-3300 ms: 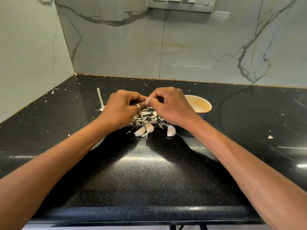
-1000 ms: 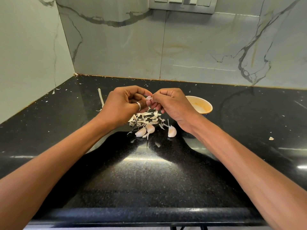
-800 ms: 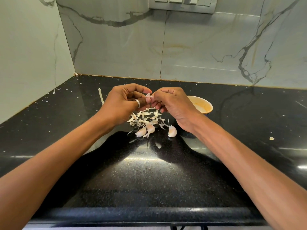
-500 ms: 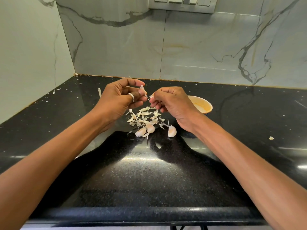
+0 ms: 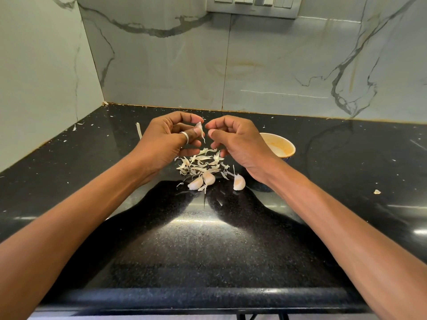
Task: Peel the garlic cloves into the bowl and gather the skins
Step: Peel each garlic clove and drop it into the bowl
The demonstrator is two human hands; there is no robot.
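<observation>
Black counter [image 5: 208,250] | left hand [image 5: 166,140] fingers pinch garlic clove [image 5: 198,128] | right hand [image 5: 240,142] fingers curled, empty

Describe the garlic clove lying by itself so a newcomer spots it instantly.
On the black counter, find the pile of skins left of the bowl. At its near right edge lies one clove by itself; the other two cloves touch each other, further left.

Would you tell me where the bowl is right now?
In the head view the bowl stands on the counter right of centre, just beyond the right hand, which hides its left rim, and right of the skins.
</observation>
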